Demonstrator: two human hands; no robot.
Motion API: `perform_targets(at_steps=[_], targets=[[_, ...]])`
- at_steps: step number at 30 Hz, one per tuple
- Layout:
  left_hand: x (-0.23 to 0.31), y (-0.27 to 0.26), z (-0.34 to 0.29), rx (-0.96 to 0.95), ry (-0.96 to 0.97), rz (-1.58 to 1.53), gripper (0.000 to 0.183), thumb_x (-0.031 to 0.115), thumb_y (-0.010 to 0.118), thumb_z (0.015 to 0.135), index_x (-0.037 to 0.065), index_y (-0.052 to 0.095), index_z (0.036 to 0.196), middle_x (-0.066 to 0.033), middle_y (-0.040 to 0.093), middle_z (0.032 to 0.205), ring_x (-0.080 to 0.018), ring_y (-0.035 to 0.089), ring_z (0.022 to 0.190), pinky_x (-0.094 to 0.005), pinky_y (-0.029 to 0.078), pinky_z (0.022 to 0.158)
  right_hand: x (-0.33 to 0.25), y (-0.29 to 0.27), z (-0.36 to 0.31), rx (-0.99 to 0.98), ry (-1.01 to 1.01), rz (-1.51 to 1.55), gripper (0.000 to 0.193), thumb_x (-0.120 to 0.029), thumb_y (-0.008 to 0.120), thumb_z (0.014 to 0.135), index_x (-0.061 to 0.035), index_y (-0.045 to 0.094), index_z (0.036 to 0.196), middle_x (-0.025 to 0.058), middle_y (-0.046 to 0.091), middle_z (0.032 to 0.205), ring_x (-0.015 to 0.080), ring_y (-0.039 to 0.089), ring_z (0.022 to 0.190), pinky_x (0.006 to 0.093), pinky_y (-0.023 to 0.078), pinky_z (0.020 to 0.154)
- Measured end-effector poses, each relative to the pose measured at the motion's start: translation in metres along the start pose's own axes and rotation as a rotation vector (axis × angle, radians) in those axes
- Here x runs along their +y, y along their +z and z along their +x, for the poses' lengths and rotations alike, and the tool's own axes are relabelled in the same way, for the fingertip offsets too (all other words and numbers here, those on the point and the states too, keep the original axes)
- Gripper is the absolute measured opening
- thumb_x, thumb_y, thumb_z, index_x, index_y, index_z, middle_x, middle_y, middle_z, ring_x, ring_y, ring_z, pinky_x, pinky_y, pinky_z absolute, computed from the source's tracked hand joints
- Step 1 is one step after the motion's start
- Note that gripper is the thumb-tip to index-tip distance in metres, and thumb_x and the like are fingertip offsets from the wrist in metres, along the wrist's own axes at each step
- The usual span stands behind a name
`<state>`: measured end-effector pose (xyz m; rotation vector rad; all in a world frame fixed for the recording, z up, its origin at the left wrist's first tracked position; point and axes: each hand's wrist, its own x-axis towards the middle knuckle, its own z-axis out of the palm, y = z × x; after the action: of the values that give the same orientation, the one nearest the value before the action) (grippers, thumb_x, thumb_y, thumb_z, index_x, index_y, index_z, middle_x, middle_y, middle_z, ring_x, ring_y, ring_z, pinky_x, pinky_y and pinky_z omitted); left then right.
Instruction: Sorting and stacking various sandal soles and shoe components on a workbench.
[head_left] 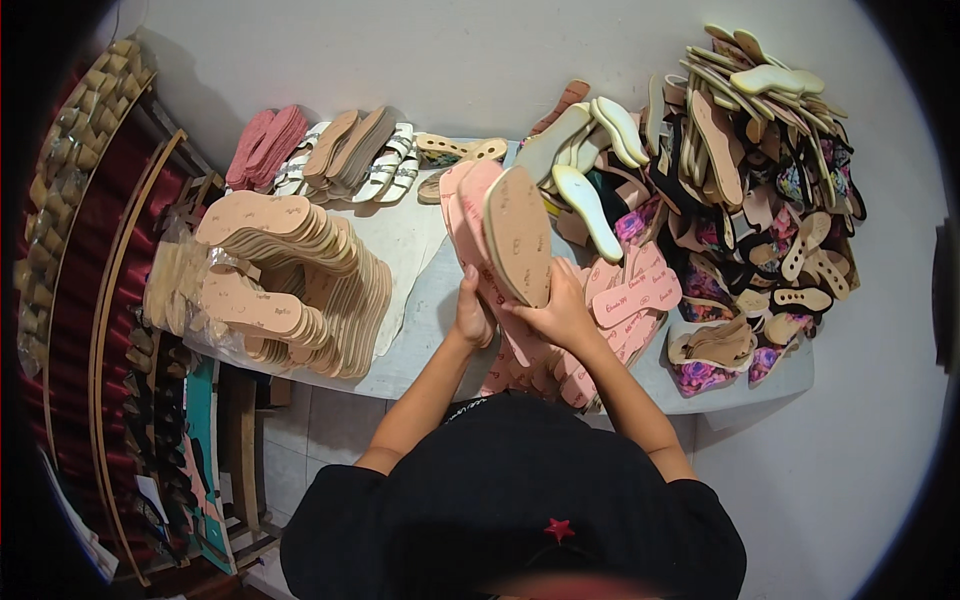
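Observation:
Above the table I hold a small bundle of shoe insoles in both hands, tilted upright. My left hand [475, 312] grips the lower left side of the pink insoles [470, 215], fingers mostly hidden behind them. My right hand [560, 308] is closed round the lower end of a tan insole [519, 235] that overlaps the pink ones, thumb across its front. Close to my right hand, a loose pile of pink printed insoles [640, 295] spreads over the table and partly under my forearms.
Tall stacks of tan insoles [345, 300] stand on the table's left. Pink insoles [268, 145] and white sandal pieces [395, 165] line the back. Cream soles [585, 205] and a heap of floral shoe uppers [710, 370] crowd the right. Shelves [110, 250] rise at far left.

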<state>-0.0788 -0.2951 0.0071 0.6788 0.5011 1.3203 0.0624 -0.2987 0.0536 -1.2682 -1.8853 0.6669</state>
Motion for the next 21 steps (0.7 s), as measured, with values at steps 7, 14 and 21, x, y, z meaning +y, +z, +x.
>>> perform_targets(at_steps=[7,14,21], targets=[[-0.018,-0.010,0.007,-0.045,0.013,0.019,0.035,0.015,0.047,0.089,-0.002,0.042,0.119,-0.0110,0.055,0.108,-0.0161,0.056,0.095,-0.0291,0.047,0.080,0.015,0.011,-0.022,0.121,0.071,0.044,0.059,-0.034,0.069,0.071,0.0027,0.045,0.110,0.0202,0.055,0.096,0.0312,0.055,0.091,0.0377,0.042,0.080],[-0.016,-0.004,0.006,0.036,0.010,0.245,0.034,0.009,0.061,0.079,-0.002,0.049,0.110,-0.0088,0.059,0.099,-0.0158,0.059,0.087,-0.0283,0.049,0.075,0.037,0.007,-0.024,0.052,0.170,0.309,0.054,-0.035,0.064,0.076,0.0035,0.047,0.109,0.0190,0.055,0.092,0.0287,0.055,0.088,0.0383,0.043,0.080],[0.007,-0.042,0.003,0.057,-0.274,0.223,0.048,0.000,0.065,0.070,-0.002,0.047,0.114,-0.0108,0.059,0.102,-0.0187,0.059,0.090,-0.0314,0.049,0.080,0.057,-0.022,-0.011,-0.023,0.363,0.491,0.056,-0.034,0.062,0.077,0.0043,0.044,0.114,0.0179,0.056,0.096,0.0280,0.056,0.087,0.0379,0.045,0.079]])
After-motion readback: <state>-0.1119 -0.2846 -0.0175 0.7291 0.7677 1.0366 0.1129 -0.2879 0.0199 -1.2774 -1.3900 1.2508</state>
